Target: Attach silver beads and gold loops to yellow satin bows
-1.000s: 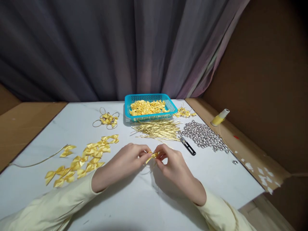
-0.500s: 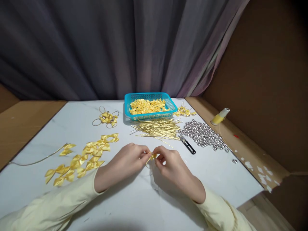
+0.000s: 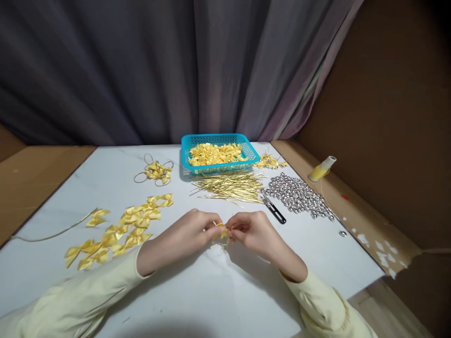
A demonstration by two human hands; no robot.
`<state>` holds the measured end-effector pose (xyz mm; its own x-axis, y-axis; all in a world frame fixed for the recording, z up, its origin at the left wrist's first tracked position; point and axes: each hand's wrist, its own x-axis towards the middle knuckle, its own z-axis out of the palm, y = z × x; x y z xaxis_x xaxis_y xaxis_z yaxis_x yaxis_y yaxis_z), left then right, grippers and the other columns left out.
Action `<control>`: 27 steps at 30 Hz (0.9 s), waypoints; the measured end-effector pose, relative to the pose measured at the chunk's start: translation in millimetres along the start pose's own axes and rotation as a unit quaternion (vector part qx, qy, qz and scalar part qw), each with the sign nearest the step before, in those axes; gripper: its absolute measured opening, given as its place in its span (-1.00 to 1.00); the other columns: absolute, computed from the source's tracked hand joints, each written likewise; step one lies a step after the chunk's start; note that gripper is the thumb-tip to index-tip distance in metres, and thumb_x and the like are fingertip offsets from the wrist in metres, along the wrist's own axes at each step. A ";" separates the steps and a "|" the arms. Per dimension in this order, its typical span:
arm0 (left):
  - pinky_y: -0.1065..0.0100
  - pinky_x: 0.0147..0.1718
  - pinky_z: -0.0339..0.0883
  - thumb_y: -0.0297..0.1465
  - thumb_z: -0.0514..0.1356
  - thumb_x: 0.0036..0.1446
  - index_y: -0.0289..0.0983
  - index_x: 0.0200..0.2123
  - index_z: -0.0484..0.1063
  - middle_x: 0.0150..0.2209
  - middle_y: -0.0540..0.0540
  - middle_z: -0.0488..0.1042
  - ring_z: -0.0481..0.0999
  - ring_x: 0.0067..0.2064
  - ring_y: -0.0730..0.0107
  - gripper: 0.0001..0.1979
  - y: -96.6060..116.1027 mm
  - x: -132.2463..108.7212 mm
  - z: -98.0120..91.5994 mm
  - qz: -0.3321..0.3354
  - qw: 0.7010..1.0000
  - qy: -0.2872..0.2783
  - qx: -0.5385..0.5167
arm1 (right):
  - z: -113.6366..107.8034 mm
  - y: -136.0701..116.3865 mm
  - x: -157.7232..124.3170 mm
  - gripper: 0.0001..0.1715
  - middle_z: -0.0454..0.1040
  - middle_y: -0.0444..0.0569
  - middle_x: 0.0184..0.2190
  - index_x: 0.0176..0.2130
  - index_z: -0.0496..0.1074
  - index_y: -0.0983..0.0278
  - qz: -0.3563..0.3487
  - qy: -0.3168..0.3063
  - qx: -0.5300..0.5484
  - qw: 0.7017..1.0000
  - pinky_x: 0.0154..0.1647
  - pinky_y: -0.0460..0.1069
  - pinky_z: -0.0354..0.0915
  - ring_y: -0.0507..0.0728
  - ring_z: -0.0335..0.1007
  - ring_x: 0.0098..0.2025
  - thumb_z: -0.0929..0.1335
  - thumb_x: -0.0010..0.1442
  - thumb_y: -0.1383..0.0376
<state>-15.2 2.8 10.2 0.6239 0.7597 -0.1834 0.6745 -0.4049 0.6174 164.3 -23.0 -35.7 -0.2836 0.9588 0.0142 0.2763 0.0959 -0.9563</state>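
Piece in hand: one small yellow satin-ribbon piece [image 3: 224,231], held above the white marbled bench [image 3: 197,291], with a thin gold cord loop [image 3: 221,244] hanging below it.
Left grip: my left hand [image 3: 190,231], thumb and forefinger pinched narrow on the piece's left side.
Right grip: my right hand [image 3: 255,231], fingertips closed on its right side; whether they have ribbon or cord, I cannot tell.
Key relation: the piece lies directly between my two sets of fingertips, neither hand clearly nearer; its long axis is hidden by my fingers.
Yellow satin bows: one [image 3: 97,217] set apart at the left, beside one long gold cord [image 3: 59,234]; a group of loose bows [image 3: 112,234], roughly ten, overlapping too much for exact count.
Looped clusters: two; a left one [image 3: 157,172] of bows, silver beads and about four cord loops, and a right one [image 3: 269,161], loops uncounted.
Basket: one, turquoise perforated plastic [image 3: 190,167], holding many yellow ribbon pieces [image 3: 214,154].
Gold cord lengths: one heap [image 3: 234,187], uncountable, before the basket.
Silver ring-shaped beads: one large pile [image 3: 296,195], uncountable; one stray bead [image 3: 341,234].
Black-handled snips: one [image 3: 279,217], beyond my right hand.
Yellow thread spool: one [image 3: 321,169], far right.
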 end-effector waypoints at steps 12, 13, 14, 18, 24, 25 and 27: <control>0.52 -0.50 0.12 -0.27 0.08 0.13 -0.28 -0.42 0.53 -0.55 0.03 0.46 0.30 -0.50 0.50 -0.72 -2.9 3.6 -3.9 0.011 0.998 -0.031 -0.058 | -19.8 -7.8 10.0 -0.81 0.47 -0.13 -0.57 -0.47 0.42 0.37 0.151 -0.090 0.250 0.952 -0.52 -0.09 0.38 0.00 0.42 -0.60 0.42 -0.22 0.47; 0.52 -0.50 0.12 -0.26 0.08 0.13 -0.28 -0.42 0.54 -0.54 0.02 0.46 0.30 -0.50 0.50 -0.71 -2.3 3.7 -3.7 0.010 0.998 -0.033 -0.058 | -21.3 -8.3 10.6 -0.82 0.47 -0.13 -0.57 -0.47 0.43 0.37 0.154 -0.095 0.255 0.950 -0.54 -0.10 0.38 -0.01 0.42 -0.60 0.42 -0.22 0.48; 0.52 -0.50 0.12 -0.24 0.08 0.12 -0.28 -0.42 0.54 -0.54 0.02 0.46 0.29 -0.50 0.50 -0.70 -1.8 4.0 -3.5 0.006 0.998 -0.034 -0.058 | -22.3 -8.4 11.0 -0.81 0.47 -0.13 -0.57 -0.46 0.43 0.38 0.154 -0.098 0.257 0.949 -0.55 -0.11 0.37 -0.01 0.41 -0.61 0.42 -0.22 0.49; 0.50 -0.56 0.05 -0.18 0.09 0.10 -0.29 -0.44 0.56 -0.58 0.02 0.43 0.23 -0.54 0.51 -0.65 -0.6 6.0 -2.7 -0.022 0.998 -0.018 -0.063 | -19.9 -4.8 11.2 -0.78 0.45 -0.15 -0.53 -0.44 0.42 0.37 0.140 -0.083 0.252 0.954 -0.58 -0.12 0.36 -0.02 0.41 -0.61 0.43 -0.22 0.50; 0.49 -0.50 0.12 -0.21 0.10 0.08 -0.30 -0.45 0.55 -0.53 -0.02 0.48 0.32 -0.48 0.45 -0.68 -1.6 9.0 -6.0 -0.048 0.990 -0.045 -0.128 | -15.1 0.5 12.1 -0.75 0.44 -0.15 -0.54 -0.43 0.40 0.35 0.116 -0.064 0.247 0.960 -0.59 -0.12 0.37 0.00 0.42 -0.59 0.46 -0.21 0.43; 0.49 -0.49 0.13 -0.21 0.09 0.09 -0.30 -0.44 0.54 -0.53 -0.02 0.48 0.33 -0.48 0.45 -0.67 -2.4 9.6 -6.7 -0.050 0.987 -0.054 -0.141 | -15.5 0.8 12.4 -0.75 0.44 -0.15 -0.55 -0.43 0.40 0.36 0.118 -0.063 0.247 0.960 -0.59 -0.12 0.36 0.00 0.41 -0.59 0.47 -0.22 0.43; 0.49 -0.48 0.13 -0.20 0.06 0.11 -0.30 -0.45 0.53 -0.52 -0.01 0.48 0.33 -0.48 0.46 -0.65 -4.6 10.9 -7.4 -0.052 0.985 -0.063 -0.155 | -16.7 1.5 13.0 -0.72 0.45 -0.14 -0.55 -0.43 0.40 0.37 0.126 -0.064 0.243 0.960 -0.60 -0.11 0.36 0.00 0.41 -0.60 0.48 -0.26 0.43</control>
<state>-14.4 16.7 11.0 0.6141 0.7123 -0.3397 0.5972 -0.1380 0.7901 176.3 -5.9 -32.1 -0.3827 0.8919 -0.2409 -0.1015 -0.2998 -0.9486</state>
